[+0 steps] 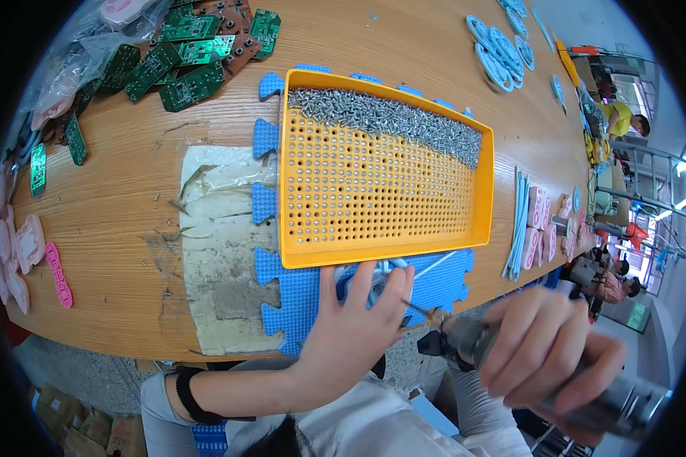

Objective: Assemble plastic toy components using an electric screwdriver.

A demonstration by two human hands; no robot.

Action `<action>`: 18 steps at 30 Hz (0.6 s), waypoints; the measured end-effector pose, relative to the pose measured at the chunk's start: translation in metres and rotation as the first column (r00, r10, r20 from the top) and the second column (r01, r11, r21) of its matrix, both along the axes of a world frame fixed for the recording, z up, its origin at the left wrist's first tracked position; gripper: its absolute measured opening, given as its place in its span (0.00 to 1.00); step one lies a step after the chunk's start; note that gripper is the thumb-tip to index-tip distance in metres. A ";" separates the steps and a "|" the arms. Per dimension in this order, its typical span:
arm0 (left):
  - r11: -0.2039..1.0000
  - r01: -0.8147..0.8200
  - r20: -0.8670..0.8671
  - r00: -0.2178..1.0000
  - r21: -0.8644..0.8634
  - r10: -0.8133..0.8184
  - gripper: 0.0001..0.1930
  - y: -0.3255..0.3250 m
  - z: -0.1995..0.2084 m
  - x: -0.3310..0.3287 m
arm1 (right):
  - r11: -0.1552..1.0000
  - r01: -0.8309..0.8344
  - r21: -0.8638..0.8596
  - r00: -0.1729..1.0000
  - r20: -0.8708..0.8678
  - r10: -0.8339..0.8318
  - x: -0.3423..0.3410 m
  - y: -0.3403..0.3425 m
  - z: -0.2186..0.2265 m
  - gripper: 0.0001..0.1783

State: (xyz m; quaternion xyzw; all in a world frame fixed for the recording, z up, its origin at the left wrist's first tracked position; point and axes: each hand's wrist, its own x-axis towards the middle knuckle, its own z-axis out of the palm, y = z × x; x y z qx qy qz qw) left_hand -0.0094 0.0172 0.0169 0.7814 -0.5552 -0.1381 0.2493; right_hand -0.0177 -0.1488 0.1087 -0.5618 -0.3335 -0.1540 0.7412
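Observation:
My left hand (351,324) presses a light blue and white plastic part (378,283) onto the blue foam mat (297,297), close below the yellow tray. The fingers cover much of the part, so its full shape is hidden. An electric screwdriver (465,337) is gripped in my right hand (545,346), its thin bit pointing left toward the left hand's fingertips. On the mat sits the yellow perforated tray (486,190). Loose silver screws (389,116) are heaped along its far side, and many holes hold seated screws.
Green circuit boards (183,82) are piled at the far left. Pink pieces (59,276) lie along the left edge. Light blue ring-shaped parts (499,59) rest far right, with blue strips (517,225) and pink-white blocks (539,209) nearer. A worn tape patch (225,297) adjoins the mat. People sit beyond.

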 end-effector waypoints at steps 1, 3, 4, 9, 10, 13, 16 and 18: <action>1.000 -0.002 -0.001 1.000 -0.002 0.002 0.38 0.000 0.000 -0.002 | 1.000 -0.002 -0.002 1.000 -0.001 0.002 0.005 0.000 -0.002 0.17; 0.996 -0.046 -0.001 0.999 -0.074 0.046 0.24 0.000 -0.001 -0.004 | 0.962 0.243 -0.123 0.970 0.002 -0.245 0.019 0.005 -0.012 0.32; 0.996 -0.049 -0.003 0.999 -0.074 0.049 0.24 0.000 -0.004 -0.005 | 0.963 0.240 -0.124 0.970 0.000 -0.242 0.024 0.006 -0.017 0.32; 0.985 -0.117 -0.022 0.993 -0.125 0.115 0.23 -0.002 -0.008 -0.007 | 0.946 0.265 -0.185 0.959 -0.049 -0.278 0.044 0.009 -0.035 0.44; 0.985 -0.130 -0.026 0.991 -0.111 0.128 0.23 -0.002 -0.008 -0.006 | 0.943 0.269 -0.196 0.957 -0.059 -0.285 0.046 0.009 -0.039 0.46; 0.989 -0.110 0.010 0.994 -0.103 0.112 0.22 -0.002 -0.008 -0.005 | 0.920 0.320 -0.225 0.932 -0.100 -0.349 0.043 0.013 -0.045 0.50; 0.987 -0.119 0.001 0.993 -0.110 0.120 0.21 -0.006 -0.005 -0.005 | 0.895 0.378 -0.236 0.901 -0.130 -0.414 0.038 0.014 -0.041 0.50; 0.989 -0.111 0.008 0.994 -0.102 0.113 0.20 -0.006 -0.007 -0.007 | 0.897 0.390 -0.209 0.897 -0.132 -0.421 0.038 0.015 -0.041 0.49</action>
